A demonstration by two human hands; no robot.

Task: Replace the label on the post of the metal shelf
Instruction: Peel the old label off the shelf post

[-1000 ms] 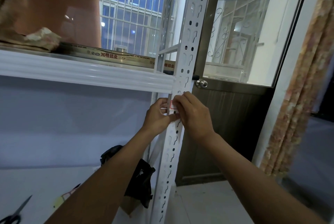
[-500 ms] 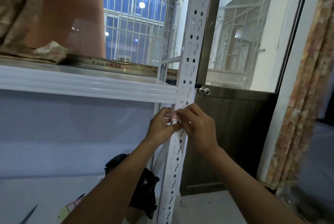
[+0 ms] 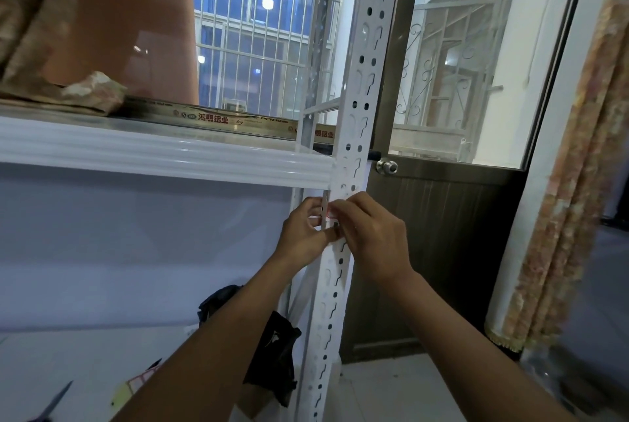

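Observation:
The white perforated post (image 3: 357,88) of the metal shelf runs from top to bottom through the middle of the view. Just below the shelf's front beam (image 3: 163,156), a small label with red print (image 3: 329,214) lies against the post. Only a sliver of it shows between my fingers. My left hand (image 3: 303,234) is curled at the post's left edge with its thumb on the post's face. My right hand (image 3: 371,237) covers the post from the right, its fingertips pinching the label.
A brown door with a round knob (image 3: 387,167) stands right behind the post. A patterned curtain (image 3: 575,183) hangs at the right. A dark bag (image 3: 272,350) lies on the lower shelf. Scissor blades (image 3: 56,401) show at the bottom left.
Both hands stay at the same spot on the post with the label. The camera has tilted up slightly, so the hands and shelf sit lower in the view.

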